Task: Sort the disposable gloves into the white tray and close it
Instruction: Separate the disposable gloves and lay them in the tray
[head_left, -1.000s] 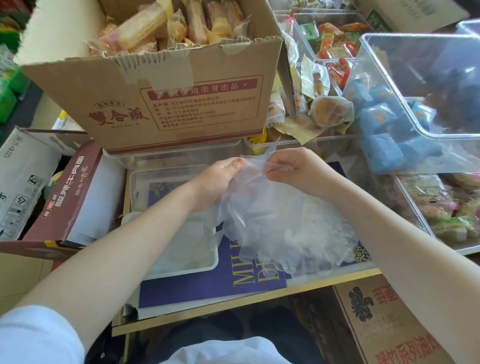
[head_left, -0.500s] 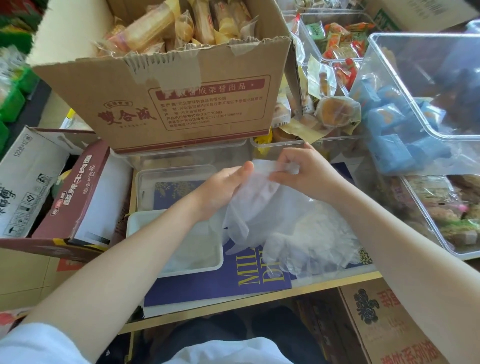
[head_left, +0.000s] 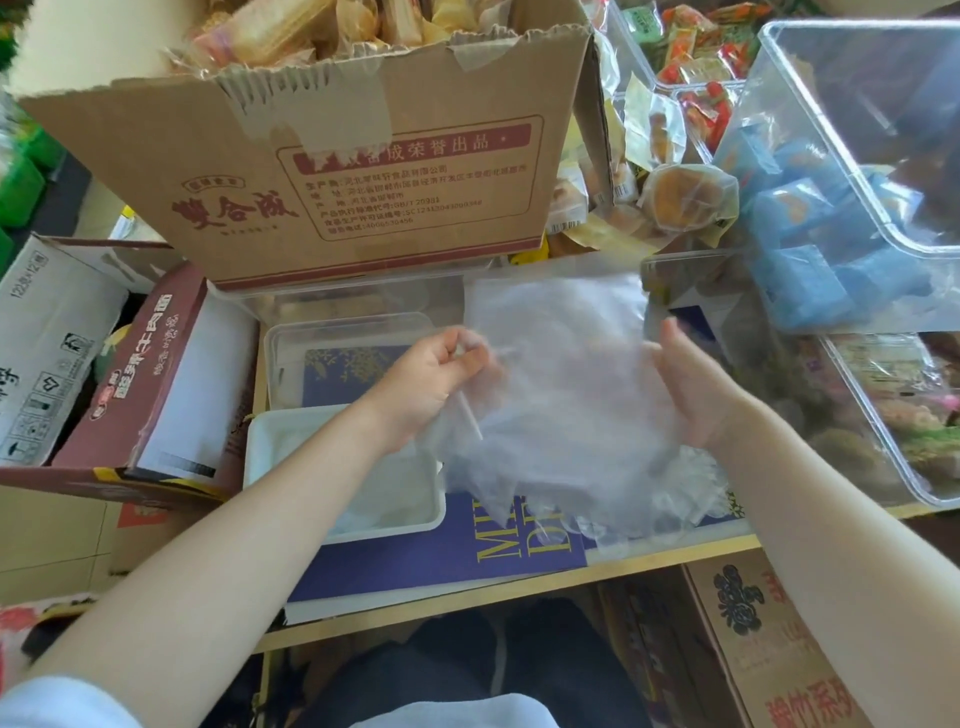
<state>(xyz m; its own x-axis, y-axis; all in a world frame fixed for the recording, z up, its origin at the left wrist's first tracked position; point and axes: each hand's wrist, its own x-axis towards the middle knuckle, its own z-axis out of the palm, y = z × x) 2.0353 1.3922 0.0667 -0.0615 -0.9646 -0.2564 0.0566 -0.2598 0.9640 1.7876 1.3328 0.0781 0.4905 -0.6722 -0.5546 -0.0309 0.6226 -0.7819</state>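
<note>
A clear disposable glove is spread wide between my hands above the desk. My left hand pinches its left edge with curled fingers. My right hand is against its right side, fingers fairly straight, partly behind the film. A crumpled heap of more clear gloves lies beneath on the blue book. The white tray sits lower left of the glove, with pale film inside. Its clear lid lies just behind it.
A big cardboard box of snacks stands right behind. Clear bins with blue packets and wrapped food crowd the right. A maroon carton lies at the left. The blue book reaches the desk's front edge.
My hands have moved apart and pulled the glove open into a wide flat sheet; before, they pinched it close together.
</note>
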